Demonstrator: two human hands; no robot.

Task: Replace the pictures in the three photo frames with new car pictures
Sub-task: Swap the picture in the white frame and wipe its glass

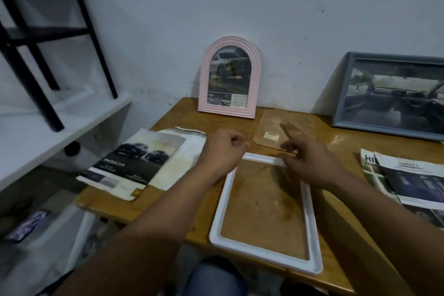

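An empty white rectangular frame (312,230) lies flat on the wooden table (336,255) in front of me, the wood showing through it. My left hand (222,152) hovers above the frame's far left corner, fingers curled into a fist, with nothing seen in it. My right hand (310,163) is over the far edge, index finger straight and thumb touching the rim. A brown backing board (271,127) lies just behind. A pink arched frame (229,79) and a grey-blue frame (389,94) lean on the wall, both with car pictures. Loose car pictures (134,158) lie left.
More printed car sheets (413,175) are stacked at the table's right edge. A white shelf (48,127) with black legs (36,55) on it stands to the left. My knee in jeans (216,279) is below the table's front edge.
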